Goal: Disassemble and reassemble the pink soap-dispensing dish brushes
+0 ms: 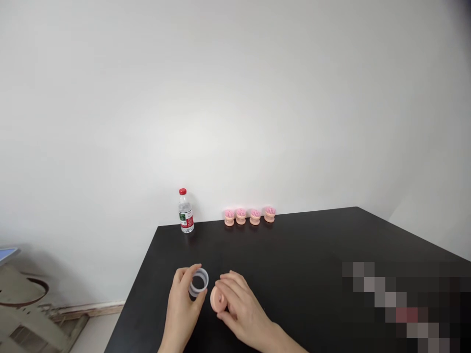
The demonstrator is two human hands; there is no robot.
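Above the near part of the black table, my left hand pinches a pale, whitish ring between thumb and fingers; its open middle faces me. Just to the right, my right hand is closed around a peach-coloured round piece with a hole or recess in its face. The ring and the round piece are close together but apart. Fingers cover the back part of the peach piece, so its full shape is hidden.
Several small peach-based scrub brushes with pink bristles stand in a row along the wall. A water bottle with a red cap stands left of them. A pixelated patch covers the lower right. Beige equipment stands at lower left.
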